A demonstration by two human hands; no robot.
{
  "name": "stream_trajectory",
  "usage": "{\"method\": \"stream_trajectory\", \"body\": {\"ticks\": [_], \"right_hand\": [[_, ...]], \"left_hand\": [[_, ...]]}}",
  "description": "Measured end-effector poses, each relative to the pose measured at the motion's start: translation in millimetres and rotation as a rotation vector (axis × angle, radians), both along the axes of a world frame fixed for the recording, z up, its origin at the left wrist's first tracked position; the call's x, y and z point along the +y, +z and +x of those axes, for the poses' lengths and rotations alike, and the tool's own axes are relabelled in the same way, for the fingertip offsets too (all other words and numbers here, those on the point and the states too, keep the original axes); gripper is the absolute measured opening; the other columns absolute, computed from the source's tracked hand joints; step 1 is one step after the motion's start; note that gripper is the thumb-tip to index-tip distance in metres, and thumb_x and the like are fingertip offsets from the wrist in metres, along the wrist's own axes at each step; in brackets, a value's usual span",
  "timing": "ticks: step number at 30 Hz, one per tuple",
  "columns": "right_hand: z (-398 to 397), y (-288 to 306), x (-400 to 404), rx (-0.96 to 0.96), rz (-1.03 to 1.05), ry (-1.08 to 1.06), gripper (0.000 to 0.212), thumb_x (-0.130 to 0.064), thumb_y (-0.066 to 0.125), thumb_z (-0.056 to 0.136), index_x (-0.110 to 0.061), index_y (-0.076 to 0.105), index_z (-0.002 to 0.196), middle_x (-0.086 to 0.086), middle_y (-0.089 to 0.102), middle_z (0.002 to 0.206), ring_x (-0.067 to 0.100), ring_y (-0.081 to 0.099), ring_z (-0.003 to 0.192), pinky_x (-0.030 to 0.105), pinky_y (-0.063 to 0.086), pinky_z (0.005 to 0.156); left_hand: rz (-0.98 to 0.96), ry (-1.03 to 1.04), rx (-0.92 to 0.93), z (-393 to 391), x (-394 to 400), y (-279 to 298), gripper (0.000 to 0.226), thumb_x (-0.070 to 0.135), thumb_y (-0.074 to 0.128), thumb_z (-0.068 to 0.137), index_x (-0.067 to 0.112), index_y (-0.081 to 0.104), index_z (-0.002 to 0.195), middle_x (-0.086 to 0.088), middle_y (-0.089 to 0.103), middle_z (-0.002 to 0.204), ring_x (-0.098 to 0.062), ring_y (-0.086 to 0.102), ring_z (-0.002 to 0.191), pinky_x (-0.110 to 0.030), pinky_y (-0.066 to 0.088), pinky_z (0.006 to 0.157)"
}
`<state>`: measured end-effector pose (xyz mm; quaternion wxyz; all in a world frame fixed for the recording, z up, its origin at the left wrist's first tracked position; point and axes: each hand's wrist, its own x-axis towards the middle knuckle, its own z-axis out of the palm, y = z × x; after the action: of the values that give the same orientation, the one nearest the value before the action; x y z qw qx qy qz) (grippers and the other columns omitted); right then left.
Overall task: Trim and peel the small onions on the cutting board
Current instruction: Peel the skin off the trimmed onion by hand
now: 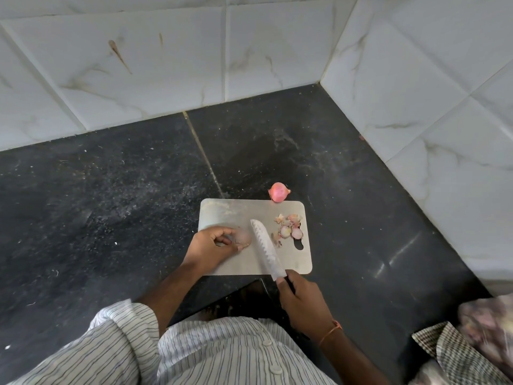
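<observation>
You are partway through, by the look of the cutting board. Your left hand sits at the board's 9 o'clock edge, fingers and thumb curled round a small onion that looks pale and blurred, so I cannot tell whether its skin is off or only loosened. Your right hand is just off the board's near edge at about 5 o'clock, fingers wrapped tight on the handle of the knife. The blade runs up toward 11 o'clock across the middle of the board, its edge just beside the held onion; whether it touches the onion I cannot tell.

At the board's 2 o'clock corner lies a heap of trimmings: papery skin and two cut end slices, near the handle slot. That suggests at least one onion has already been trimmed.

One pink unpeeled onion sits on the dark counter, touching the board's far edge at about 1 o'clock, skin and both tips intact. So my reading: the onion in your left hand needs finishing, then that whole one remains to be trimmed and peeled. No finished, peeled onion shows apart from the one you hold.
</observation>
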<state>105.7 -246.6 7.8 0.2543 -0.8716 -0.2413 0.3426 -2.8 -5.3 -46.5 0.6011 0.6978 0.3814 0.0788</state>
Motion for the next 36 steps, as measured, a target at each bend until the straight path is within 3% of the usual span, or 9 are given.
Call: {"method": "stream_trajectory", "body": {"ticks": [9, 13, 18, 23, 29, 33, 36], "right_hand": [[-3.8, -1.3, 25.1, -0.099, -0.026, 0.116, 0.028, -0.038, 0.046, 0.111, -0.02, 0.055, 0.09, -0.002, 0.067, 0.086, 0.017, 0.066, 0.081, 0.046, 0.059, 0.078], [-3.2, -0.4, 40.2, -0.155, -0.069, 0.2, 0.027, -0.037, 0.04, 0.113, -0.018, 0.053, 0.099, 0.002, 0.068, 0.087, 0.022, 0.066, 0.078, 0.045, 0.056, 0.074], [-0.9, 1.1, 57.1, -0.169, -0.077, 0.214, 0.026, -0.036, 0.039, 0.113, -0.016, 0.054, 0.105, 0.007, 0.071, 0.091, 0.026, 0.066, 0.08, 0.043, 0.055, 0.072], [-6.4, -1.5, 51.6, -0.178, -0.09, 0.225, 0.022, -0.036, 0.037, 0.114, -0.02, 0.048, 0.103, 0.002, 0.066, 0.087, 0.024, 0.066, 0.079, 0.041, 0.055, 0.07], [-19.1, -6.9, 28.3, -0.173, -0.1, 0.225, 0.021, -0.036, 0.037, 0.114, -0.022, 0.048, 0.102, -0.003, 0.064, 0.088, 0.019, 0.066, 0.079, 0.035, 0.052, 0.07], [-25.4, -10.1, 18.9, -0.159, -0.095, 0.218, 0.02, -0.035, 0.037, 0.114, -0.023, 0.048, 0.102, 0.0, 0.068, 0.089, 0.021, 0.067, 0.079, 0.042, 0.055, 0.073], [-29.6, -11.5, 15.2, -0.167, -0.091, 0.215, 0.02, -0.035, 0.038, 0.113, -0.024, 0.047, 0.1, -0.002, 0.066, 0.085, 0.021, 0.067, 0.076, 0.038, 0.052, 0.068]], "left_hand": [[-0.001, -0.001, 0.024, 0.1, -1.5, -2.9, 0.031, 0.032, 0.1, 0.073, 0.039, 0.081, 0.096, 0.013, 0.078, 0.085, 0.004, 0.069, 0.076, -0.012, 0.055, 0.078], [0.011, 0.003, 0.022, 0.2, -2.1, -1.6, 0.028, 0.033, 0.099, 0.074, 0.04, 0.081, 0.095, 0.005, 0.078, 0.088, 0.002, 0.07, 0.078, -0.012, 0.054, 0.078], [0.009, 0.032, 0.038, -1.5, -1.8, -4.6, 0.029, 0.042, 0.1, 0.072, 0.043, 0.082, 0.095, 0.007, 0.08, 0.089, -0.001, 0.071, 0.08, -0.014, 0.057, 0.079], [0.001, 0.053, 0.02, 1.7, -6.1, -3.5, 0.025, 0.035, 0.099, 0.075, 0.036, 0.083, 0.095, 0.019, 0.08, 0.09, 0.001, 0.071, 0.08, -0.018, 0.06, 0.081], [-0.022, 0.077, 0.028, 3.7, -5.4, -3.1, 0.027, 0.034, 0.098, 0.076, 0.03, 0.085, 0.099, 0.019, 0.081, 0.094, 0.0, 0.074, 0.084, -0.014, 0.058, 0.081], [-0.039, 0.091, 0.03, 4.8, -5.4, -1.8, 0.026, 0.034, 0.099, 0.076, 0.03, 0.085, 0.097, 0.018, 0.082, 0.093, -0.001, 0.075, 0.086, -0.015, 0.06, 0.081], [-0.042, 0.091, 0.026, 6.1, -6.3, -1.3, 0.027, 0.034, 0.098, 0.076, 0.028, 0.085, 0.099, 0.017, 0.082, 0.094, -0.004, 0.077, 0.089, -0.017, 0.06, 0.084]]}}
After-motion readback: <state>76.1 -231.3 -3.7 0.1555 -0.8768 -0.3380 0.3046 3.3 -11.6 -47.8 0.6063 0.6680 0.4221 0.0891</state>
